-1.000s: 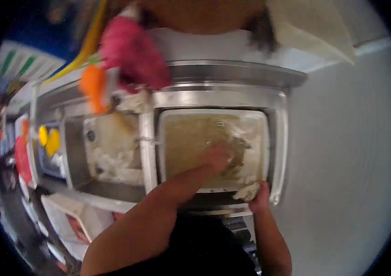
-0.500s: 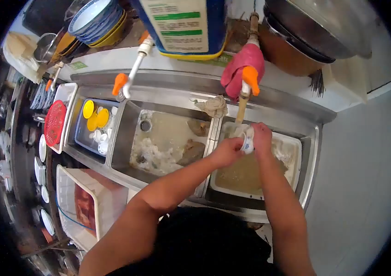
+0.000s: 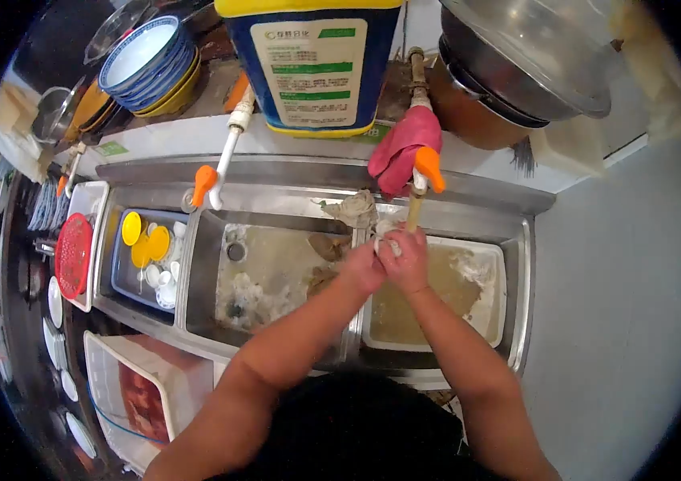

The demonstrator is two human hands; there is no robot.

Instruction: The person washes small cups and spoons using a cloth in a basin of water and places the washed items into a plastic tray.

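Note:
Over the near-divider side of the right sink basin, my left hand (image 3: 364,269) and my right hand (image 3: 407,261) are closed together around a small white cup (image 3: 388,246). Fingers hide most of the cup; only a pale bit of its rim shows. Just above the hands hangs the tan hose end (image 3: 415,212) of the right tap. Below them a white tub (image 3: 500,280) with cloudy brownish water fills much of the basin. A crumpled grey rag (image 3: 354,210) lies at the top of the divider, left of my hands.
The middle basin (image 3: 204,276) holds murky, foamy water. Farther left, a blue-grey tub (image 3: 120,268) contains yellow dishes and small white cups. A large blue jug (image 3: 300,72), stacked bowls (image 3: 144,60) and metal pots (image 3: 509,64) stand on the ledge behind. A pink cloth (image 3: 404,148) wraps the right tap.
Both hands have moved left and slightly down toward the divider, bringing the cup along. It was plainer to see before, with a blue pattern. The camera view has shifted slightly.

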